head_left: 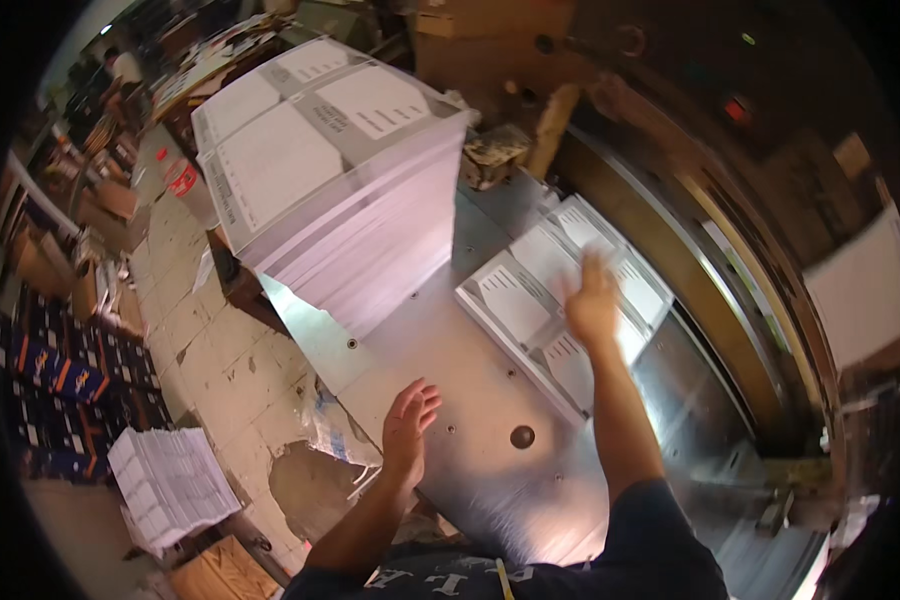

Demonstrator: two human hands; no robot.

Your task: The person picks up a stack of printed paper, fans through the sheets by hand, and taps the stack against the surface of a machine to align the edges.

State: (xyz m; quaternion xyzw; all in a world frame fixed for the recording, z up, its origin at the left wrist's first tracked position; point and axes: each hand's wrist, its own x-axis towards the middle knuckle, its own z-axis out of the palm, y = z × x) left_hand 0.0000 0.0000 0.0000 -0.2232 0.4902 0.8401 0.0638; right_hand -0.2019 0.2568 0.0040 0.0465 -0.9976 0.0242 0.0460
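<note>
My right hand [595, 305] reaches over a low stack of printed sheets [515, 300] on the metal table [470, 410]. Its fingers are blurred by motion but look stretched out over the top sheet; whether they touch the paper I cannot tell. Nearer to me, my left hand [408, 430] hovers above the table's left edge, fingers slightly bent and apart, with nothing in it. A tall pile of printed sheets [360, 230], white with grey bands on top, stands at the table's far left.
A machine's long metal bar [705, 250] runs along the stack's right side. Left of the table, a bundle of white paper [175, 485] sits low beside dark blue boxes [60, 390]. A bottle with a red label [182, 180] stands behind the tall pile. The tiled floor [205, 340] is worn.
</note>
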